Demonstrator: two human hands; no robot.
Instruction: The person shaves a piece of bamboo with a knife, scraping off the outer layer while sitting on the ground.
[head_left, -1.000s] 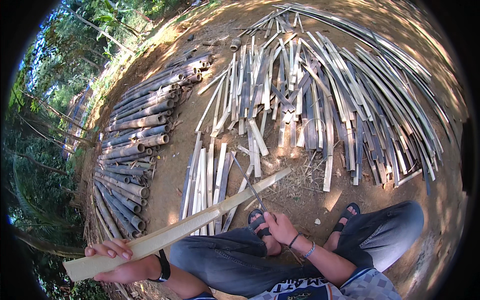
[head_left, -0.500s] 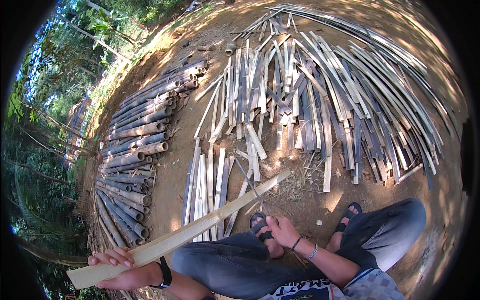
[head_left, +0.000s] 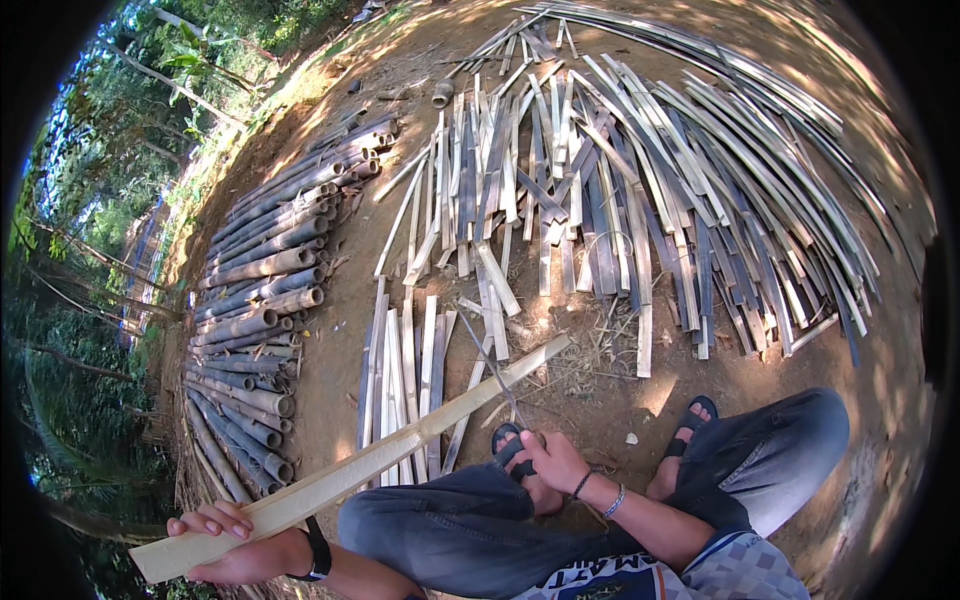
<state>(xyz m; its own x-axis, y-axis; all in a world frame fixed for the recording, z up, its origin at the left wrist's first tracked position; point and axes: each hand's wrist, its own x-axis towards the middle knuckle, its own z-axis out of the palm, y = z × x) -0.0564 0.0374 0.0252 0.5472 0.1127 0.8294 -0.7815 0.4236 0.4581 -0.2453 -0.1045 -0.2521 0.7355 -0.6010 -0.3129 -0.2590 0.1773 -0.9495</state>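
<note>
Splitting bamboo, seated on the ground

My left hand (head_left: 235,545) grips the long bamboo slat (head_left: 350,470) at its near end, angling it across my knee; my right hand (head_left: 553,462) closes on a knife (head_left: 495,375) laid against it.

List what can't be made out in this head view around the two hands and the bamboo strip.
- Right hand: the tool it grips is a thin dark blade; its handle is hidden in the fist.
- Left hand: palm hidden under the bamboo strip; only its fingers curl over.
- Left foot: mostly covered by the right hand.
- Round bamboo poles: their far ends blur near the fisheye rim.
- Split strips on the ground: overlapping, too many to count.
</note>
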